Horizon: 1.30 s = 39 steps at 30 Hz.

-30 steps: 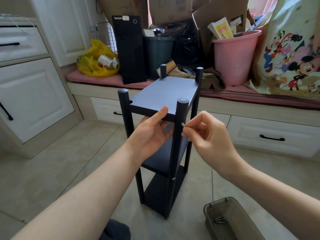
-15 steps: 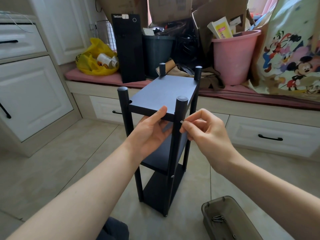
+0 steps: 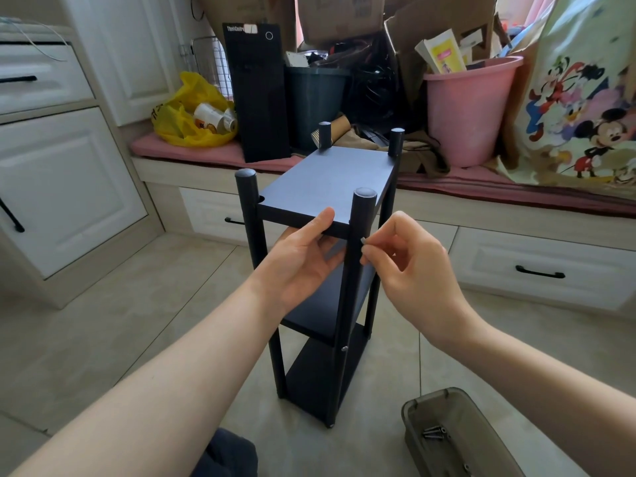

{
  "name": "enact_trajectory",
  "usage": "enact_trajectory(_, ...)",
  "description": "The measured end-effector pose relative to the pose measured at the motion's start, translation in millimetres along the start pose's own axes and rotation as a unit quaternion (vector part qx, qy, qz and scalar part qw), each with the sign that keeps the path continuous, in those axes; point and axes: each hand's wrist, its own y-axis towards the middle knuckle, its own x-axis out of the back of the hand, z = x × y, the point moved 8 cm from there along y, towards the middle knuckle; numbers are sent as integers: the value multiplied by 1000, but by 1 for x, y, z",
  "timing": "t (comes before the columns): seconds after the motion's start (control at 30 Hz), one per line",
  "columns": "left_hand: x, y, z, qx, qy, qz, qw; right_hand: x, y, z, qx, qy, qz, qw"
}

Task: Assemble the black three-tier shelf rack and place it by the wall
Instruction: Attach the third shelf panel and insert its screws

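Delta vs a second ago is small: the right hand (image 3: pixel 413 270) is sitting slightly closer in, so the screw (image 3: pixel 362 239) it is pinching between thumb and forefinger is now touching the right face of the near-right post (image 3: pixel 359 215), just below the top shelf (image 3: pixel 327 173). Earlier it was hanging just beside that post. The left hand (image 3: pixel 299 266) is showing no change – thumb lying on the shelf's front edge, fingers going underneath, gripping the rack (image 3: pixel 320 380) there. The rack is standing where it was, upright.

Position now: the rack is standing on the tiled floor (image 3: pixel 137 321) straight ahead, three tiers between four posts, short side facing the camera. Both hands are working at the top tier's near edge. The left hand is sitting between the two near posts, covering part of the middle tier. The right hand is sitting just outside the near-right post, spare fingers curling loosely toward the palm. Only that post is separating the two hands. Whether the screw is entering a hole I cannot tell – the fingertips are hiding it. Lower on the same post a fitted screw (image 3: pixel 343 348) is showing. A grey tray (image 3: pixel 409 407) holding spare screws (image 3: pixel 434 432) is lying on the floor near the right forearm. The rack is standing in front of the window seat (image 3: pixel 206 154).
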Motion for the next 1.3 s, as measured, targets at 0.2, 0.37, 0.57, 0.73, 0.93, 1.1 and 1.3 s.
enact_trajectory(0.2,0,1,1,4,5,7,1000,1,2,0,-25,34,-2,999)
enact_trajectory(0.37,0,0,0,7,1,10,1000,5,4,-6,-46,22,-18,999)
enact_trajectory(0.57,-2,0,0,4,0,16,1000,7,6,5,32,-82,-4,996)
enact_trajectory(0.73,-1,1,-1,0,2,21,1000,8,9,4,15,-72,7,997)
enact_trajectory(0.93,-2,1,0,-1,1,17,1000,5,8,-9,-81,12,16,996)
enact_trajectory(1.1,-1,1,-1,-4,5,8,1000,10,8,19,73,-182,13,981)
enact_trajectory(1.3,0,1,-2,-2,4,0,1000,12,12,11,7,-160,1,987)
